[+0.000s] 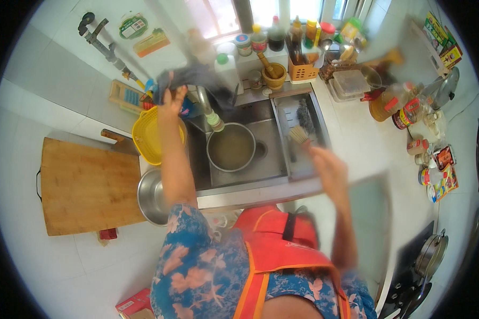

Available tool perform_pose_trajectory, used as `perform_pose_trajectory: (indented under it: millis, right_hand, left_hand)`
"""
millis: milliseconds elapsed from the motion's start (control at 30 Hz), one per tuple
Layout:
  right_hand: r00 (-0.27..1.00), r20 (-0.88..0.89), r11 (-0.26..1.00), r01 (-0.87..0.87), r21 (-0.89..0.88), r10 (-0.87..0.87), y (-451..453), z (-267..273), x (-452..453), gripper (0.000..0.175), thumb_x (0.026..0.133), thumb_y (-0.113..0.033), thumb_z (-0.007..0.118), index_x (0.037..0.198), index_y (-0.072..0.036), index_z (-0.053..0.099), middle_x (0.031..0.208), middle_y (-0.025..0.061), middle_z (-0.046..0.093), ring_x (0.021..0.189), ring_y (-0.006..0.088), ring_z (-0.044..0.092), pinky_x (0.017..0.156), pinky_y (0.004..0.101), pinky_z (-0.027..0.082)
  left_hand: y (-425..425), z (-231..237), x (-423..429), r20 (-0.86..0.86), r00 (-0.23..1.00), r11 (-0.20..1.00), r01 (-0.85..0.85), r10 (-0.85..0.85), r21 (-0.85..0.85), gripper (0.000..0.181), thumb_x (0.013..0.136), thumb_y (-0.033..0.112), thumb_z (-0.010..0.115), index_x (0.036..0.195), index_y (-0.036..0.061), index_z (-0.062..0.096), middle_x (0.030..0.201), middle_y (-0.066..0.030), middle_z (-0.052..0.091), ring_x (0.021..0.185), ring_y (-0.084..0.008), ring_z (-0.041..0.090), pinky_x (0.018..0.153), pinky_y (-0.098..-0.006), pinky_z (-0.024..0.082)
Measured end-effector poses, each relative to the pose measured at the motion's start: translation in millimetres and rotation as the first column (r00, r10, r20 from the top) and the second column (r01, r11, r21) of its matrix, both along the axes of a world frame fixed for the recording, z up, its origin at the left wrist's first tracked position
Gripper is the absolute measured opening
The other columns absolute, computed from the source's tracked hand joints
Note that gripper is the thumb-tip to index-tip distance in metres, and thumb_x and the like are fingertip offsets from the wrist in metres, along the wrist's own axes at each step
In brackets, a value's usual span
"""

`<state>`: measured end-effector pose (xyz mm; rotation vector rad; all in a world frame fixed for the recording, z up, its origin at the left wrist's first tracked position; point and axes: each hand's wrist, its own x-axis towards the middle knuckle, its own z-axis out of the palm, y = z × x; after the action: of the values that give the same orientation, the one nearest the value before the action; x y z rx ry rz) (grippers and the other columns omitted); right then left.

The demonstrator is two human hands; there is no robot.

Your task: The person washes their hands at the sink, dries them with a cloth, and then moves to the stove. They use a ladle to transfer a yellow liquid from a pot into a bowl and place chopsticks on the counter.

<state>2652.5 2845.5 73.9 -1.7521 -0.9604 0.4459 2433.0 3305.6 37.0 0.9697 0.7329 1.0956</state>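
At the faucet's left, my raised left hand [175, 99] is on a dark cloth [191, 81], blurred by motion. My right hand [330, 169] grips the handle of a bristle brush [300, 135] over the drainboard [293, 163] on the sink's right side. A round metal pot [231, 147] of cloudy liquid stands in the steel sink [263, 171], under the faucet [209, 111]. Below my left hand is a yellow plastic basket [145, 139], partly hidden by my forearm. A dark, fuzzy scrubbing item [303, 113] lies on the drainboard beyond the brush.
A steel bowl [149, 195] and a wooden cutting board [90, 187] are at the left, with a cleaver [121, 140] beyond. Bottles, a wooden mortar [274, 77] and an orange utensil holder [302, 71] line the back. Plastic containers [348, 85] and oil jugs [389, 103] stand right.
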Motion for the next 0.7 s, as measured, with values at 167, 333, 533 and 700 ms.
perform_pose_trajectory:
  millis: [167, 333, 533, 700]
  right_hand:
    - [0.993, -0.114, 0.998, 0.016, -0.059, -0.022, -10.9, -11.5, 0.7, 0.022, 0.090, -0.010, 0.059, 0.108, 0.002, 0.065, 0.097, 0.0123, 0.069, 0.088, 0.0166, 0.065, 0.078, 0.0272, 0.049]
    - [0.999, -0.038, 0.998, -0.011, -0.064, 0.008, -19.3, -12.2, 0.2, 0.022, 0.090, -0.011, 0.060, 0.107, 0.001, 0.066, 0.094, 0.0111, 0.069, 0.085, 0.0143, 0.064, 0.076, 0.0264, 0.049]
    - [0.983, -0.073, 0.984, 0.171, 0.058, -0.167, -40.6, 40.7, 17.3, 0.018, 0.088, -0.004, 0.061, 0.104, 0.001, 0.068, 0.090, 0.0057, 0.068, 0.081, 0.0108, 0.061, 0.074, 0.0241, 0.048]
    - [0.905, 0.003, 0.852, 0.400, 0.338, -0.426, -79.1, 112.4, 32.9, 0.015, 0.088, -0.002, 0.061, 0.099, 0.004, 0.068, 0.087, 0.0083, 0.067, 0.078, 0.0108, 0.061, 0.067, 0.0235, 0.048]
  left_hand:
    - [-26.6, -37.1, 8.7, 0.334, 0.936, 0.845, 0.268, -0.115, -0.462, 0.046, 0.086, 0.039, 0.068, 0.107, -0.0009, 0.058, 0.097, -0.0144, 0.066, 0.076, -0.0245, 0.063, 0.063, -0.0315, 0.054]
    - [-64.1, -64.7, 5.5, 0.201, 0.960, 0.765, 0.277, -0.196, -0.581, 0.061, 0.081, 0.055, 0.066, 0.106, 0.0001, 0.058, 0.087, -0.0076, 0.066, 0.069, -0.0185, 0.060, 0.056, -0.0257, 0.044]
    - [-95.9, -65.5, -61.2, -0.408, 0.857, 0.922, -0.378, 0.315, -0.080, 0.028, 0.090, 0.036, 0.062, 0.077, 0.0112, 0.057, 0.060, 0.0034, 0.048, 0.048, -0.0073, 0.041, 0.045, -0.0214, 0.031]
    - [-161.6, 58.5, -7.5, -0.216, 0.894, 0.833, -0.246, 0.393, 0.496, 0.012, 0.092, 0.009, 0.057, 0.097, -0.0001, 0.064, 0.069, -0.0013, 0.055, 0.060, -0.0083, 0.046, 0.053, -0.0201, 0.035]
